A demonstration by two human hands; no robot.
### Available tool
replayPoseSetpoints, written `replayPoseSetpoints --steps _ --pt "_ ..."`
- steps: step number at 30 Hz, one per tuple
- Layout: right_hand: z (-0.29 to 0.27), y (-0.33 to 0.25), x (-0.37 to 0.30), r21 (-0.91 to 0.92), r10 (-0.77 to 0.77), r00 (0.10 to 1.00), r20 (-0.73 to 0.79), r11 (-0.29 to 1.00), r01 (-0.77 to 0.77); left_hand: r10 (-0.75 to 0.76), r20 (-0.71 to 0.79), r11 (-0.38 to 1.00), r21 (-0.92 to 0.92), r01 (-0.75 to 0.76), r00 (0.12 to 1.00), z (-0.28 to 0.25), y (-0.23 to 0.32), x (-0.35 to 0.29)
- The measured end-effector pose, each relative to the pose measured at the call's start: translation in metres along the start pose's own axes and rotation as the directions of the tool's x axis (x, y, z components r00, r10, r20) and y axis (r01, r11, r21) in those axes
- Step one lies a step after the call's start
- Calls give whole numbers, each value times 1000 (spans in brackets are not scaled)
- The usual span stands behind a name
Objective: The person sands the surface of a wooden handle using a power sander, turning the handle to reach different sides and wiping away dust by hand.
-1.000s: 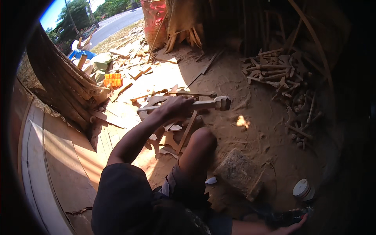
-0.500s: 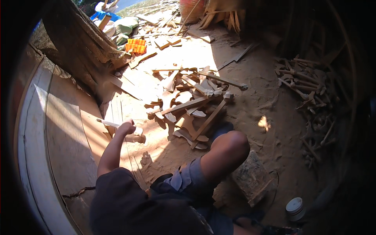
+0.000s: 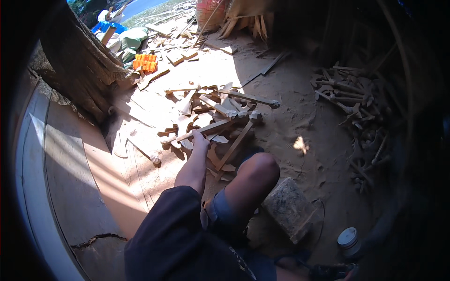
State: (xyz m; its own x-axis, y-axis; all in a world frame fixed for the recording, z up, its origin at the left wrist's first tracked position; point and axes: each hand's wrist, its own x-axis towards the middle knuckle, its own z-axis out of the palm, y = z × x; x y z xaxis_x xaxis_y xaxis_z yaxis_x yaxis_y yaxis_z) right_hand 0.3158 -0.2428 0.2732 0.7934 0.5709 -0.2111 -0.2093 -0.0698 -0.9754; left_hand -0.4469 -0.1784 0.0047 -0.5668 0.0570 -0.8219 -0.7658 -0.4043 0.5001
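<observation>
My left hand [image 3: 200, 139] reaches into the middle pile of carved wooden pieces. Its fingers close on a long wooden leg [image 3: 218, 125] that lies across the near side of the heap; the fingertips are partly hidden. Left of the pile, a slimmer wooden leg with a knobbed end [image 3: 144, 151] rests on the ground. At the lower right edge, only a sliver of my right hand [image 3: 352, 270] shows in deep shade, against a dark tool [image 3: 328, 271] whose kind I cannot make out. My bent knee [image 3: 262, 168] is just beside the pile.
A worn block [image 3: 289, 208] sits right of my leg, with a white-lidded tub [image 3: 348, 237] beyond it. Another heap of carved pieces [image 3: 349, 98] lies in shade at right. Large wooden boards [image 3: 75, 173] line the left. An orange ridged object [image 3: 145, 62] and scrap wood are farther off.
My left hand has let go of the slim wooden leg, now on the ground at left, and has moved right to the pile. The view has shifted slightly.
</observation>
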Motion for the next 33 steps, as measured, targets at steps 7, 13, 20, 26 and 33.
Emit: replayPoseSetpoints --steps 7,13,20,26,33 --pt "-41 1 10 43 -6 997 -71 999 9 812 71 569 126 -813 579 60 39 -113" --pt "-91 -1 17 94 -20 993 -118 995 31 572 774 -273 -133 -953 -271 135 34 -299" --pt "-108 -6 -1 362 -99 980 175 932 29 -285 779 290 -485 -825 -559 180 -138 -392" --pt "-74 14 -6 247 36 999 40 968 -45 -685 446 225 -622 -750 -576 86 -293 -350" --pt "-17 32 -37 -125 -28 970 240 990 60 -705 481 268 -500 -823 -522 -8 -376 -252"
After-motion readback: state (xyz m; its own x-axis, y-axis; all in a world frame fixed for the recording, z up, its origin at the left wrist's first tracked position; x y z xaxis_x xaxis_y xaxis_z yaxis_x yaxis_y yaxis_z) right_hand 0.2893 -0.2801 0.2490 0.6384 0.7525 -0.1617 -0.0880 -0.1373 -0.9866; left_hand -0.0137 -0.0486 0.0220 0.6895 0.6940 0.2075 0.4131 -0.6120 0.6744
